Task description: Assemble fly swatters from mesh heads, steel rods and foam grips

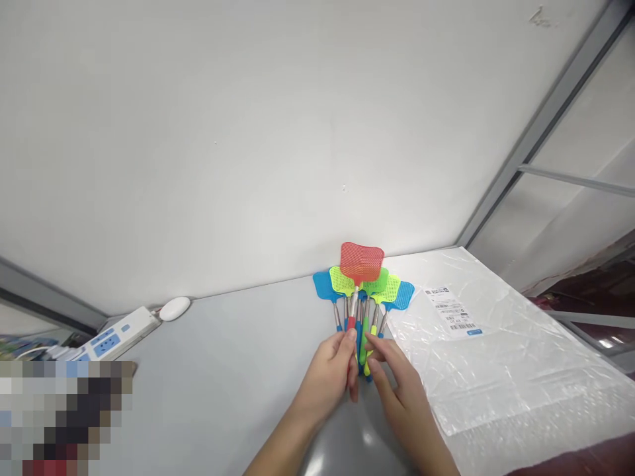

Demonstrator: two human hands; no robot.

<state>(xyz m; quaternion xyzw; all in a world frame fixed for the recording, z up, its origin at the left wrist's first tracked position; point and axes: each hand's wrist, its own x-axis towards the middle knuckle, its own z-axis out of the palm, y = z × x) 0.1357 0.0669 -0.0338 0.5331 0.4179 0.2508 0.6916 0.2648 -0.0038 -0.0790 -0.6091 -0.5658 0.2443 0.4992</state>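
Several telescopic fly swatters with mesh heads are fanned out at the far side of the table. My left hand (331, 370) is closed round the handle of a red fly swatter (362, 262), raised above the others. Blue heads (399, 295) lie at both ends of the fan, with yellow-green heads (342, 281) and a green fly swatter (376, 283) between them. My right hand (395, 378) is beside the green and yellow handles, thumb and fingers apart. Whether its fingertips touch those handles I cannot tell. The lower handles are partly hidden by my hands.
Clear plastic wrapping with a shipping label (459, 316) covers a white package (476, 370) on the right. A white power strip (114, 334) and a white mouse-like object (175, 308) lie on the grey table (223, 377) at left. The white wall (278, 145) rises behind.
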